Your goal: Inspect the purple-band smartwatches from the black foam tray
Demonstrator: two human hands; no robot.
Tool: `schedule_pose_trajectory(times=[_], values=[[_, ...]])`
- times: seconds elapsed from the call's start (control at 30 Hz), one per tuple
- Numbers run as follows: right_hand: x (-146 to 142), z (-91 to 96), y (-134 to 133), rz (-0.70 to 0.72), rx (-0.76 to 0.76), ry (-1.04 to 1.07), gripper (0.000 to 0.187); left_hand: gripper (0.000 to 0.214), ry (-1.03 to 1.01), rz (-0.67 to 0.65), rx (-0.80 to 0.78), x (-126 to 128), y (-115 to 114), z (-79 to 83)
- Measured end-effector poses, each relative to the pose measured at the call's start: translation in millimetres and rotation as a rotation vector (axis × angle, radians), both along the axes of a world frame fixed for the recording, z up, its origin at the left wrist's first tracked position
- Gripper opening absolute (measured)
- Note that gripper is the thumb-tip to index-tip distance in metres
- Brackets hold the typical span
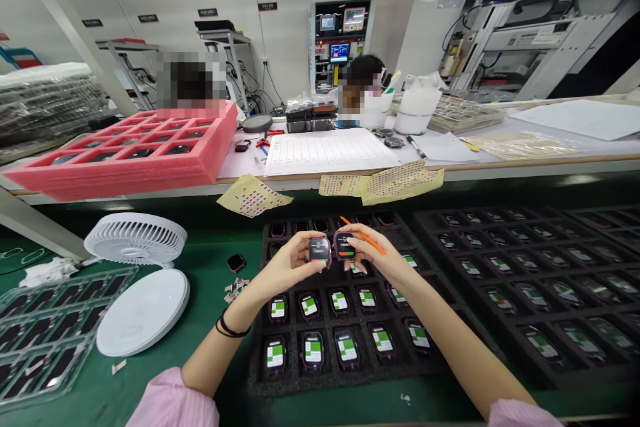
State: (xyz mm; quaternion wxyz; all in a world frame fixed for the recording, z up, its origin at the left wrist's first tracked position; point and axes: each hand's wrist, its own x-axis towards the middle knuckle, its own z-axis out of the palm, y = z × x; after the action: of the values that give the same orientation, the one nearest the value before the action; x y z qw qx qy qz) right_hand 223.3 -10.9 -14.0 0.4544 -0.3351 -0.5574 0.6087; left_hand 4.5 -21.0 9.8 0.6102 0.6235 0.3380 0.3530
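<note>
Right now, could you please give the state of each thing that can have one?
Left watch: held in the left grip, screen lit.
Right watch: held in the right grip, screen lit.
Orange stick: lying across the right grip.
Loose watch: lying on the green surface, screen mostly dark.
Central black tray: nearest row of watches lit.
White fan: standing; spinning or not, unclear.
Pink foam tray: loaded.
Blue background monitor: lit.

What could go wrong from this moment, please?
The left hand holds one watch and the right hand another watch, close together: they could knock. The orange stick, also in the right hand, might scratch either watch. If one slips, it could strike the lit watches in the black tray below.
</note>
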Motion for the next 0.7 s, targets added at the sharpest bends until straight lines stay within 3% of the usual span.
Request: schedule_pose_trajectory(times=[0.1,0.2,0.47,0.7], values=[[2,4.0,-1,0.048,-0.062,0.045,0.027,0.057,-0.087,-0.084,-0.071,-4,0,2.5],[3,4.6,-1,0.054,-0.073,0.053,0.027,0.059,-0.105,-0.087,-0.094,-5,1,1.0],[1,-0.4,1,0.018,0.028,-0.064,0.031,0.048,0.038,0.080,0.108,1,3,-5.3],[-4,-4.6,2,0.073,0.060,-0.115,0.040,0.040,0.053,0.150,0.168,3,4,-12.2]])
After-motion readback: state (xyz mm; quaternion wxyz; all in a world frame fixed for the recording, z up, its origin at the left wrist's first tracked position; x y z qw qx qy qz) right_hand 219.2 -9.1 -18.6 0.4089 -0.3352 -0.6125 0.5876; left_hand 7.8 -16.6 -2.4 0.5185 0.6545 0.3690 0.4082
